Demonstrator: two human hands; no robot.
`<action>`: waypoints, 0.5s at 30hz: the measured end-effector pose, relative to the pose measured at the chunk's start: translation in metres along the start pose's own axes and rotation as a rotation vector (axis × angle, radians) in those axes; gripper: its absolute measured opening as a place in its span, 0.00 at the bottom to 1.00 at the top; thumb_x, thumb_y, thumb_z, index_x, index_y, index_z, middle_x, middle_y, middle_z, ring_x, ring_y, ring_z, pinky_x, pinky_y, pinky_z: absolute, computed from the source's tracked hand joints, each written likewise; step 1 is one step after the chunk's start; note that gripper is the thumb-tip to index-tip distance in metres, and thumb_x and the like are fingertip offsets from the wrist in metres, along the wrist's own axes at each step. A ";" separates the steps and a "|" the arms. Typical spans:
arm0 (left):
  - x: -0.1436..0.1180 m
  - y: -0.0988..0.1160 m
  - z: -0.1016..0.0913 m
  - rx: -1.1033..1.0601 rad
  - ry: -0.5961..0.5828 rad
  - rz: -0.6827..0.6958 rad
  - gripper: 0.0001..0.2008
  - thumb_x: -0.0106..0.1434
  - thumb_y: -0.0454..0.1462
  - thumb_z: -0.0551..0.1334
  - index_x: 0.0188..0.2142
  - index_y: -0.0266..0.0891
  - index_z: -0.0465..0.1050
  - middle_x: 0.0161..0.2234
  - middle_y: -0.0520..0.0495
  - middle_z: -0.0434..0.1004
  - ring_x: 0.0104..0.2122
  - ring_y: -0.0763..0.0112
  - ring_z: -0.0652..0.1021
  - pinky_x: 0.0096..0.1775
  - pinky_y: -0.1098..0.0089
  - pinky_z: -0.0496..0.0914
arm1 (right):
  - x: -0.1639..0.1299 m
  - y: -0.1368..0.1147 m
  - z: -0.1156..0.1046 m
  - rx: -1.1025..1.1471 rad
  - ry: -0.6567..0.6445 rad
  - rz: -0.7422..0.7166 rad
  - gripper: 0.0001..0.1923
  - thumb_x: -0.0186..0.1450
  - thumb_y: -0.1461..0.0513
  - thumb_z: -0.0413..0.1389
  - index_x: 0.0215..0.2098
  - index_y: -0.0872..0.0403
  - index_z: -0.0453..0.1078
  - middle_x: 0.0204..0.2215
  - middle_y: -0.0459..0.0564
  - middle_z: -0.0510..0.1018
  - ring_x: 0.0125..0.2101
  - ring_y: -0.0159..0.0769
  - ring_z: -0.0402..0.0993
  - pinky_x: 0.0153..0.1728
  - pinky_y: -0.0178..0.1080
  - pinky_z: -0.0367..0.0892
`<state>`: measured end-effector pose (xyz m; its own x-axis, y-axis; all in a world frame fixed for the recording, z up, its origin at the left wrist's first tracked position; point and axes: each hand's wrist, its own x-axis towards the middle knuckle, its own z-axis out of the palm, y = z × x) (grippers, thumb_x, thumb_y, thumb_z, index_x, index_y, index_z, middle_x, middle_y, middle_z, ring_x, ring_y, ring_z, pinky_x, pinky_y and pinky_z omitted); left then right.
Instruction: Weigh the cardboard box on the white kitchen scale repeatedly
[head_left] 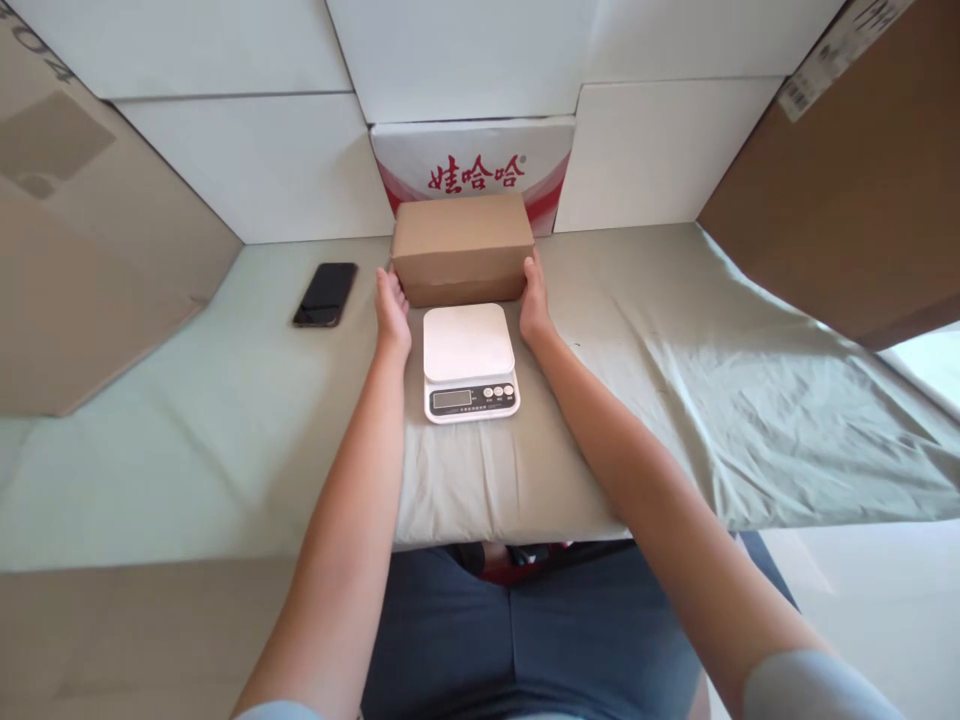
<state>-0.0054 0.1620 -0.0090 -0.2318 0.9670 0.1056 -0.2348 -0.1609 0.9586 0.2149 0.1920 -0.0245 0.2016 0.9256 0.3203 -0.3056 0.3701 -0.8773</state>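
Note:
A plain brown cardboard box (461, 245) sits on the cloth-covered table, just behind a white digital kitchen scale (469, 360). My left hand (392, 310) presses against the box's left end and my right hand (534, 300) against its right end, so the box is held between both palms. The scale's platform is bare and its display faces me. The box's underside appears to rest on the cloth behind the scale.
A black phone (325, 293) lies face up at the left. A grey-green cloth (712, 380) covers the table. Large cardboard panels (82, 250) stand at left and right, white boards and a red-printed carton (472, 165) behind.

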 end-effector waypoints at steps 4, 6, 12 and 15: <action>0.002 -0.003 -0.006 0.018 -0.010 -0.002 0.39 0.79 0.58 0.37 0.74 0.39 0.63 0.76 0.42 0.63 0.75 0.66 0.66 0.74 0.65 0.58 | -0.001 0.001 -0.003 -0.009 -0.010 0.025 0.50 0.53 0.26 0.56 0.64 0.42 0.69 0.69 0.35 0.76 0.74 0.39 0.60 0.78 0.48 0.52; 0.002 -0.003 -0.008 0.022 -0.016 -0.007 0.38 0.79 0.58 0.37 0.73 0.42 0.65 0.75 0.44 0.65 0.74 0.67 0.67 0.73 0.66 0.59 | -0.003 -0.002 -0.004 -0.018 -0.019 0.033 0.50 0.54 0.27 0.57 0.66 0.43 0.68 0.71 0.38 0.73 0.75 0.40 0.59 0.79 0.50 0.52; 0.000 0.001 -0.003 0.040 -0.010 -0.011 0.39 0.80 0.54 0.33 0.74 0.35 0.61 0.76 0.39 0.62 0.74 0.66 0.66 0.74 0.62 0.57 | -0.011 -0.012 -0.003 -0.075 -0.016 0.049 0.47 0.60 0.32 0.55 0.69 0.45 0.65 0.75 0.45 0.67 0.79 0.44 0.53 0.82 0.51 0.48; -0.004 0.007 -0.005 0.050 0.010 -0.027 0.39 0.80 0.53 0.33 0.74 0.33 0.61 0.76 0.38 0.61 0.75 0.65 0.65 0.75 0.61 0.56 | -0.013 -0.011 -0.005 -0.099 -0.008 0.077 0.48 0.62 0.33 0.54 0.73 0.46 0.60 0.78 0.44 0.61 0.80 0.42 0.50 0.82 0.51 0.45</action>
<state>-0.0105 0.1566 -0.0041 -0.2355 0.9688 0.0769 -0.1933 -0.1243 0.9732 0.2208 0.1756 -0.0210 0.1736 0.9517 0.2531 -0.2268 0.2887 -0.9302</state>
